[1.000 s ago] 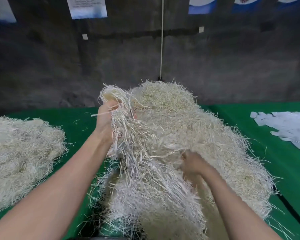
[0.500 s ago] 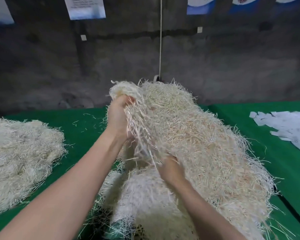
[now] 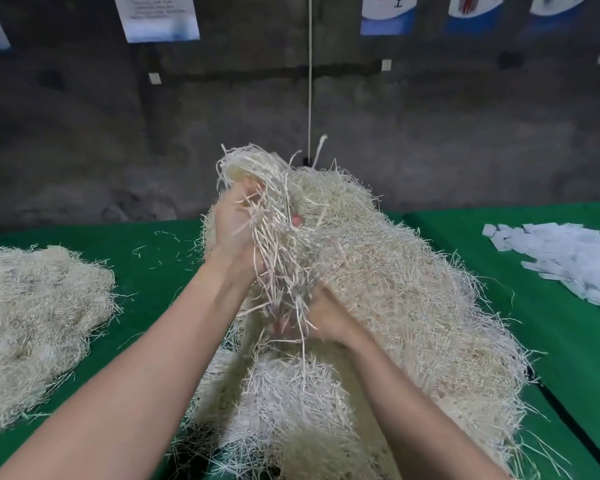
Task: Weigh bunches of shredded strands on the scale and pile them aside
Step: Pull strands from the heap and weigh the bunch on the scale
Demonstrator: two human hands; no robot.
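A dark, rough concrete wall fills the upper half of the view. Below it runs a table covered in green cloth, with loose strands scattered on its bare part. A large heap of pale shredded strands lies in the middle of the cloth and reaches to its near edge. A lower pile of the same strands sits well apart at the left. White paper slips are spread at the right. On the wall hang a printed sheet and 3 blue-edged posters, and a thin cord drops down behind the heap. The left hand is clamped around a bunch of strands raised above the heap's top. The right hand, lower, curls its fingers into the bunch's hanging ends.
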